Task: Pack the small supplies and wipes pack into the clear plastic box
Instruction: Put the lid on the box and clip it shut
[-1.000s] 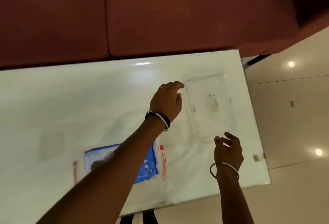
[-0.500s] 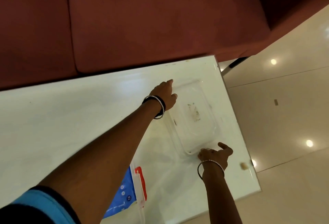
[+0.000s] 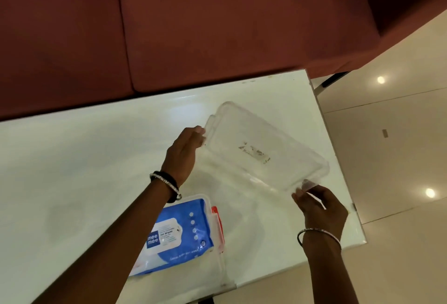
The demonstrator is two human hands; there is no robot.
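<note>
Both hands hold a clear plastic lid (image 3: 261, 149), lifted off the table and tilted. My left hand (image 3: 187, 150) grips its far left end, and my right hand (image 3: 319, 207) pinches its near right corner. A faint scuffed label mark shows in the lid's middle. Nearer to me, the blue and white wipes pack (image 3: 179, 231) lies inside the clear plastic box (image 3: 221, 270), which has a red latch (image 3: 216, 219) on its right side. My left forearm crosses over the box's left part and hides it. I can make out no small supplies.
The white glossy table (image 3: 72, 170) ends just right of the lid and just below the box. A dark red sofa (image 3: 193, 25) runs along the far edge. Shiny tiled floor (image 3: 399, 158) lies to the right.
The lid lay flat on the table with my hands reaching its ends. Both hands have gripped it, raised it and turned it at an angle. The view has shifted, showing more of the box.
</note>
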